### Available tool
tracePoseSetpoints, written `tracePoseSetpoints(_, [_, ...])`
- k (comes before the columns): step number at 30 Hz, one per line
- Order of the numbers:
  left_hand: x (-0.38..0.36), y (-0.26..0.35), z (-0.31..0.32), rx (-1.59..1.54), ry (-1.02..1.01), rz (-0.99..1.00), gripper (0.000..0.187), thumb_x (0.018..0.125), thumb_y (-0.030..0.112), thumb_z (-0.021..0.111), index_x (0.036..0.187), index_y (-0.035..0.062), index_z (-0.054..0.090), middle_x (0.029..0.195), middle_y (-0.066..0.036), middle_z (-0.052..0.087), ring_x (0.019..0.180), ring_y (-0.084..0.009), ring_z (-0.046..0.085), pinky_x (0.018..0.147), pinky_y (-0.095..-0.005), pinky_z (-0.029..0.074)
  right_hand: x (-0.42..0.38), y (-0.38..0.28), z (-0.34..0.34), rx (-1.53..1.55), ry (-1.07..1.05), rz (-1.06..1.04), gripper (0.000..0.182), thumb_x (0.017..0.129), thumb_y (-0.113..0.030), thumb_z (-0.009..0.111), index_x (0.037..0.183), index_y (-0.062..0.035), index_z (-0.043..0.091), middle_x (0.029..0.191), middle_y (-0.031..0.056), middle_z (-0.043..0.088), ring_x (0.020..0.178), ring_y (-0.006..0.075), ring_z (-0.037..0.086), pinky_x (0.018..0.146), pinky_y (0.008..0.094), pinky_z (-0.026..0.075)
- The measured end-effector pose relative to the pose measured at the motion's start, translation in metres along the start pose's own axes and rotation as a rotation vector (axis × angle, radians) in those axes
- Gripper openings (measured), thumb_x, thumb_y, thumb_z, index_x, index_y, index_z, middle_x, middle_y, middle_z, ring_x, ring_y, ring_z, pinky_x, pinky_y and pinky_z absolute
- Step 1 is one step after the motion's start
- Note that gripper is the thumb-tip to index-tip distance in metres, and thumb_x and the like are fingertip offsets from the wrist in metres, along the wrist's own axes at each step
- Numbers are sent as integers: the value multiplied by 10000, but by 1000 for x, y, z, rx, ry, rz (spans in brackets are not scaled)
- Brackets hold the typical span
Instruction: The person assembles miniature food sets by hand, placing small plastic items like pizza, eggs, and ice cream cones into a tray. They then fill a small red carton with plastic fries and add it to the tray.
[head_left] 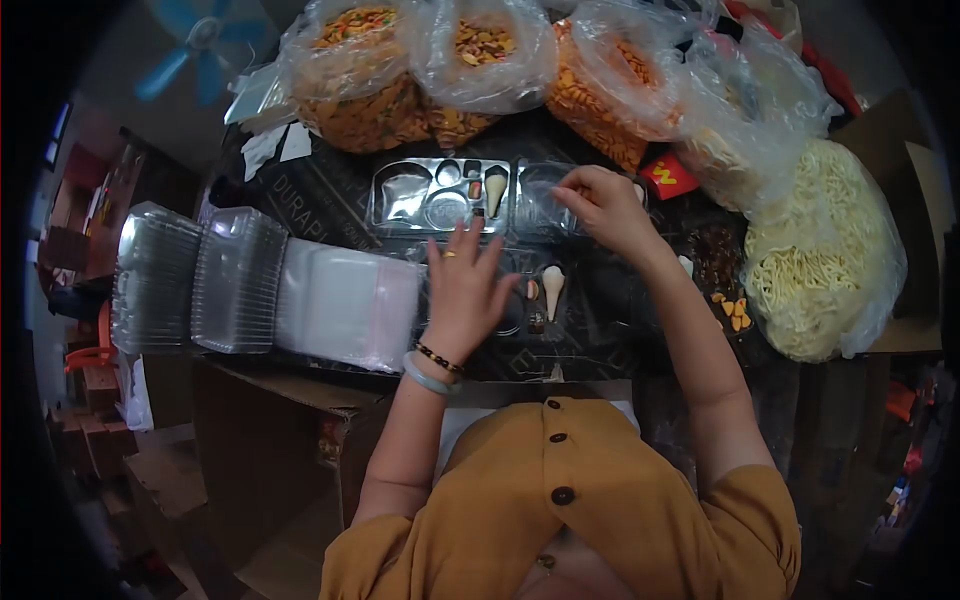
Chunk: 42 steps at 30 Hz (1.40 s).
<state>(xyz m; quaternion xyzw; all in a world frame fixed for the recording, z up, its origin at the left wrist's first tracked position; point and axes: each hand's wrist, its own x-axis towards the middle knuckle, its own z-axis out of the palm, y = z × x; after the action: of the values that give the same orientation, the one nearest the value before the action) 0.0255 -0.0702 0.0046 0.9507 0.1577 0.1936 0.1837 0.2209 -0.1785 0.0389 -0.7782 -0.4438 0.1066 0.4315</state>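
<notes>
A clear compartment tray [402, 197] lies open on the dark table, its lid part [538, 205] to the right. A cream cone-shaped piece [495, 192] and small burger-like pieces sit in its right compartments. My left hand [466, 285] is open, fingers spread, its fingertips at the tray's lower edge. Below it, a second clear tray, partly hidden by that hand, has another cone-shaped piece [552, 290] in it. My right hand [603, 208] is over the lid's right side with fingers pinched together; whatever they hold, if anything, is hidden.
Bags of small orange pieces [370, 115] line the back. At right are a red packet [670, 175], dark brown pieces [715, 258], yellow pieces [738, 314] and a large bag of pale strands [820, 260]. Left stand stacked clear boxes [238, 285] and flat plastic sleeves [335, 305].
</notes>
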Motion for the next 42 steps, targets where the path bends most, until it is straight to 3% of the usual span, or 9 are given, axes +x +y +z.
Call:
tracePoseSetpoints(6, [2, -68, -17, 91, 14, -216, 451, 792, 294, 641, 1147, 28, 560, 1305, -216, 416, 1265, -383, 327, 1029, -589, 176, 83, -13, 71, -116, -169, -141, 219, 761, -167, 697, 864, 16, 634, 766, 115, 623, 668, 180, 601, 605, 290, 468])
tracePoseSetpoints(12, [0, -71, -13, 60, 0, -229, 453, 788, 296, 644, 1160, 49, 566, 1298, -210, 429, 1274, -380, 316, 1025, -595, 181, 106, -5, 89, -104, -316, -26, 307, 712, -129, 716, 966, 20, 632, 835, 139, 650, 742, 202, 638, 649, 305, 490])
tracePoseSetpoints(15, [-1, -73, -11, 59, 14, -226, 444, 787, 285, 645, 1157, 52, 571, 1299, -200, 432, 1274, -377, 315, 1023, -599, 182, 104, -6, 84, -125, -232, -43, 281, 760, -141, 692, 988, 12, 636, 845, 110, 658, 741, 182, 626, 664, 290, 485])
tracePoseSetpoints(20, [0, -71, -10, 61, 25, -239, 435, 782, 272, 651, 1148, 50, 576, 1298, -196, 432, 1279, -371, 309, 1019, -614, 174, 56, -24, 73, 622, -39, 253, 190, 912, -149, 528, 1017, -17, 617, 762, -33, 563, 579, 12, 423, 516, 166, 340])
tracePoseSetpoints(23, [-1, -68, -8, 45, 41, -266, 436, 782, 276, 651, 1146, 49, 575, 1306, -201, 421, 1282, -377, 302, 1021, -615, 168, 9, -24, 88, 644, -34, 227, 197, 938, -148, 481, 1032, -25, 603, 774, -32, 556, 558, -1, 393, 492, 161, 315])
tracePoseSetpoints(25, [-2, -66, -7, 43, 50, -263, 434, 782, 274, 652, 1144, 47, 575, 1313, -203, 412, 1282, -382, 300, 1021, -615, 166, -6, -28, 98, 562, 6, 246, 203, 942, -151, 475, 1030, -23, 606, 775, -32, 554, 590, 7, 413, 524, 167, 334])
tracePoseSetpoints(27, [-5, -61, -7, 42, 61, -263, 432, 781, 272, 653, 1141, 45, 574, 1319, -205, 404, 1281, -386, 299, 1021, -616, 164, -15, -16, 113, 431, 92, 46, 211, 945, -156, 472, 1033, -21, 607, 754, -34, 529, 634, 23, 428, 575, 178, 354])
tracePoseSetpoints(33, [-20, -40, -14, -29, 121, -176, 396, 778, 244, 659, 1116, 52, 585, 1315, -196, 403, 1275, -385, 306, 1026, -600, 172, -17, -21, 92, 546, 24, 230, 206, 933, -133, 472, 1043, -15, 601, 848, -6, 575, 782, 53, 485, 721, 190, 392])
tracePoseSetpoints(42, [-10, -16, 13, -113, 115, -19, 176, 720, 130, 679, 874, 48, 656, 1063, -121, 513, 1064, -303, 472, 1021, -541, 246, -45, -15, 60, 380, -136, 174, 265, 913, -47, 439, 1156, 3, 531, 1069, 64, 594, 987, 106, 548, 847, 231, 435])
